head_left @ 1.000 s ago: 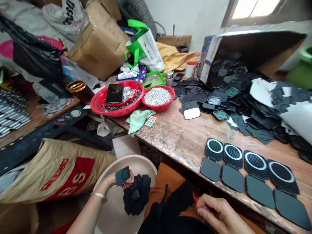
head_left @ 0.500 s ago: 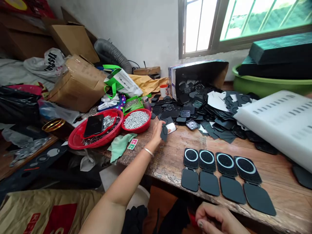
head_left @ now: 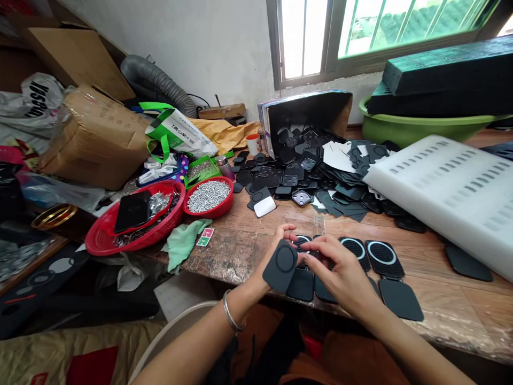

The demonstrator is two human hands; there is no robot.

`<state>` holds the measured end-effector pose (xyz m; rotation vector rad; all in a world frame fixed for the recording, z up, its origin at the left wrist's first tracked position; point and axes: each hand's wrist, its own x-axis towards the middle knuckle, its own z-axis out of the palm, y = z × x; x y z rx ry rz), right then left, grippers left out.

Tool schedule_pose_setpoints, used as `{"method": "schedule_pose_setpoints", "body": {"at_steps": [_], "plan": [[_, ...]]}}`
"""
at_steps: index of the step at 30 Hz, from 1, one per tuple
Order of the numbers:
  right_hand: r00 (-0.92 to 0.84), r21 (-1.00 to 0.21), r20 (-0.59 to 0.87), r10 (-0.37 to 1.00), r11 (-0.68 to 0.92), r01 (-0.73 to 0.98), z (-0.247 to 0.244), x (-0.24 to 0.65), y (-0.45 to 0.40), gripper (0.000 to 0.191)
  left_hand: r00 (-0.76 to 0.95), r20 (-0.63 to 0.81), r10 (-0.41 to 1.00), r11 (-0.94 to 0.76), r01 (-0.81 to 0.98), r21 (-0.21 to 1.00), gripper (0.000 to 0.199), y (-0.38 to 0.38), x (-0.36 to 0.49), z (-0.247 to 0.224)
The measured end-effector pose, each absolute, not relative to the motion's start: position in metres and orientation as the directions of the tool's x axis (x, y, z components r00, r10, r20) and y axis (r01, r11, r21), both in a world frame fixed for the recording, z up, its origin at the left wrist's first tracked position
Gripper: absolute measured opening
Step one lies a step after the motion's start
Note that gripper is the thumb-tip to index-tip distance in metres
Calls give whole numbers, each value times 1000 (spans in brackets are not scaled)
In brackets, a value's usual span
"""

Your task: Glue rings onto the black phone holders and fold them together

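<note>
My left hand [head_left: 256, 279] holds a dark rounded-corner sheet [head_left: 280, 266] with a ring outline, raised above the table's front edge. Close to the sheet's right edge, my right hand [head_left: 340, 264] has its thumb and forefinger drawn together in a pinch. Whatever may be between those fingertips is too small to make out. Below and behind both hands lie several hinged black square pieces, partly covered. Their upper halves carry white rings, as on the rightmost ringed panel [head_left: 383, 258]; the lower halves are plain, like the lower panel [head_left: 401, 299].
A red basin of small metal pins [head_left: 209, 196] and a larger red basket [head_left: 132, 243] stand left. Farther back, black parts spill from a cardboard box [head_left: 306, 99]. A white foam block [head_left: 444, 176] lies right. Two stacked sheets [head_left: 264, 206] rest mid-table.
My left hand has come back from the sheet pile toward me, carrying a dark sheet. From the lower edge my right hand has risen to meet it. The view has shifted right.
</note>
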<state>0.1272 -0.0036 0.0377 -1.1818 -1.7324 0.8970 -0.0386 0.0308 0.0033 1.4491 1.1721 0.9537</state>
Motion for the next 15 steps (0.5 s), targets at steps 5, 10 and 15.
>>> {"method": "schedule_pose_setpoints", "body": {"at_steps": [5,10,15], "plan": [[-189,-740,511,838,541,400,42,100,-29,9,196,-36,980,4,162,987,55,24,-59,-4],[-336,-348,813,475,860,373,52,90,-75,15,89,9,996,-36,311,950,17,25,-76,-3],[-193,-615,684,703,698,367,50,114,-68,10,357,120,927,-297,495,817,18,-2,-61,-1]]}}
